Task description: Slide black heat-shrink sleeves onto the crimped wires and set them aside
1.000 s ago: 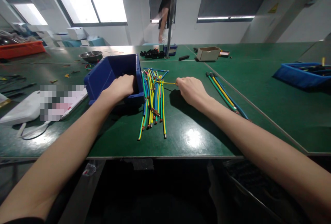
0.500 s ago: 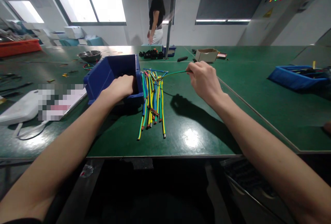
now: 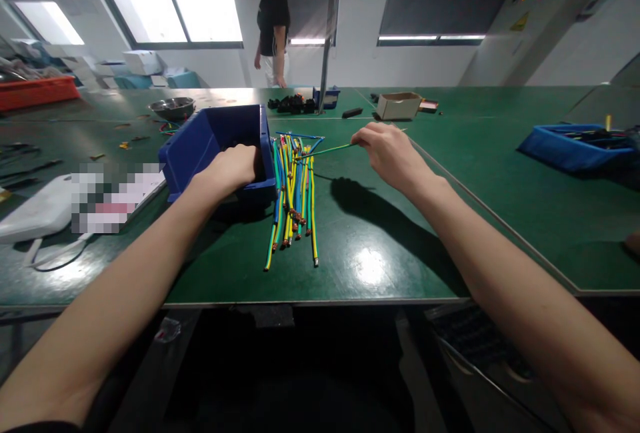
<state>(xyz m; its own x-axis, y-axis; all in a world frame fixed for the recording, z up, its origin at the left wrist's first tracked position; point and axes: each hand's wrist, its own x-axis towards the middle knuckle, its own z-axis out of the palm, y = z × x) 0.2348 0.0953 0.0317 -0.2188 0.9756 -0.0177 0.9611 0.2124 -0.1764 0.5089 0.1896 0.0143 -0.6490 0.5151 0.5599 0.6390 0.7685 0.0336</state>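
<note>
My right hand [image 3: 383, 150] is closed in a pinch on a thin green-and-yellow wire [image 3: 327, 150], held above the table. Leftward from my fingers, the wire reaches over a pile of cut wires [image 3: 295, 193], mostly yellow-green with some blue, several with bare copper ends. A blue plastic bin [image 3: 216, 130] stands left of the pile, its low front toward me. My left hand [image 3: 234, 166] reaches into this bin near its right wall; its fingers are hidden inside, and so is anything they may hold.
A white device [image 3: 40, 203] and a blurred flat item [image 3: 125, 203] lie at the left. Behind are a metal bowl [image 3: 173, 108], black parts [image 3: 293, 104] and a cardboard box [image 3: 399, 106]. A blue tray [image 3: 565, 150] sits right. A person [image 3: 273, 26] stands beyond the table.
My right hand has shifted slightly left and down, still pinching the wire, whose far end now lies over the pile. My left hand stays in the bin. The person behind has moved left.
</note>
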